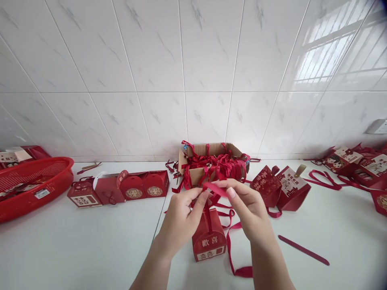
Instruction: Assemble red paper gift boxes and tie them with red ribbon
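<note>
A red ribbon (218, 189) is stretched between my two hands. My left hand (186, 213) pinches it between thumb and finger, and my right hand (245, 205) grips it a little to the right. Below them, a small red gift box (209, 241) with pale characters stands on the white table, and a strip of ribbon runs from its top up to my left fingers. A long loose ribbon (230, 257) curls on the table between the box and my right forearm.
Behind my hands is a cardboard box (196, 176) full of red ribbons. Red gift boxes (134, 186) stand in a row at left, beside a red plastic basket (36, 199). More boxes (292, 187) and a flat red strip (303, 249) lie at right. A tiled wall rises behind.
</note>
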The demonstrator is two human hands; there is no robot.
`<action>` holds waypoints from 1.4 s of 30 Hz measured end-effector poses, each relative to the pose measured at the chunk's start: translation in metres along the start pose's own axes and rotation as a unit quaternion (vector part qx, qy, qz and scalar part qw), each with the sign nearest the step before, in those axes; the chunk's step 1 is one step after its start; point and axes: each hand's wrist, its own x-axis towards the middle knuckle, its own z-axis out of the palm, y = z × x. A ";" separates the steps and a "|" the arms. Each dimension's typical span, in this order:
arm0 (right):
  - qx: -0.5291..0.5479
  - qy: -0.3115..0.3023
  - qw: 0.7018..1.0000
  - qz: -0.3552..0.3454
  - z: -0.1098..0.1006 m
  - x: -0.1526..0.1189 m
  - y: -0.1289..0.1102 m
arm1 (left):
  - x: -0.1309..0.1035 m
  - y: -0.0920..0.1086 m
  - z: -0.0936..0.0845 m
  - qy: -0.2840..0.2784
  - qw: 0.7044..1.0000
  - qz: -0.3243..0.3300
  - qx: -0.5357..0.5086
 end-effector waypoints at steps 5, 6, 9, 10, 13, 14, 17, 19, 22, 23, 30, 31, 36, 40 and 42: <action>-0.015 0.032 0.999 -0.031 0.001 -0.003 -0.001 | -0.001 -0.001 -0.001 0.050 0.999 0.005 -0.018; -0.022 0.040 0.998 -0.044 0.001 -0.004 -0.002 | -0.002 0.000 -0.001 0.055 0.998 0.010 -0.025; -0.039 0.074 0.992 -0.091 0.000 -0.007 -0.004 | -0.006 0.003 -0.003 0.061 0.997 0.015 -0.047; -0.040 0.087 0.990 -0.105 -0.001 -0.009 -0.005 | -0.006 0.004 -0.004 0.064 0.996 0.015 -0.053; -0.034 0.119 0.984 -0.131 -0.004 -0.011 -0.007 | -0.007 0.005 -0.009 0.088 0.994 0.033 -0.057; -0.029 0.125 0.983 -0.133 -0.005 -0.012 -0.007 | -0.007 0.005 -0.010 0.102 0.992 0.044 -0.054; -0.012 0.132 0.983 -0.129 -0.005 -0.012 -0.007 | -0.005 0.004 -0.013 0.145 0.985 0.082 -0.041; -0.005 0.146 0.980 -0.134 -0.005 -0.012 -0.007 | -0.003 0.003 -0.013 0.164 0.981 0.099 -0.035; -0.011 0.172 0.974 -0.144 -0.005 -0.011 -0.006 | 0.000 0.001 -0.011 0.170 0.979 0.108 -0.033; -0.016 0.177 0.973 -0.145 -0.006 -0.011 -0.006 | 0.001 0.001 -0.010 0.168 0.979 0.109 -0.037; -0.015 0.196 0.969 -0.152 -0.014 -0.006 -0.003 | 0.007 0.001 -0.004 0.164 0.976 0.123 -0.068; -0.009 0.198 0.968 -0.151 -0.015 -0.005 -0.004 | 0.007 0.002 -0.004 0.165 0.976 0.125 -0.073; 0.021 0.234 0.952 -0.197 -0.015 -0.002 -0.005 | 0.006 0.002 -0.004 0.169 0.975 0.124 -0.074; 0.021 0.239 0.947 -0.216 -0.014 0.000 -0.006 | 0.007 0.001 -0.005 0.159 0.977 0.136 -0.049; 0.021 0.241 0.946 -0.218 -0.014 0.000 -0.006 | 0.008 0.000 -0.004 0.124 0.981 0.145 -0.022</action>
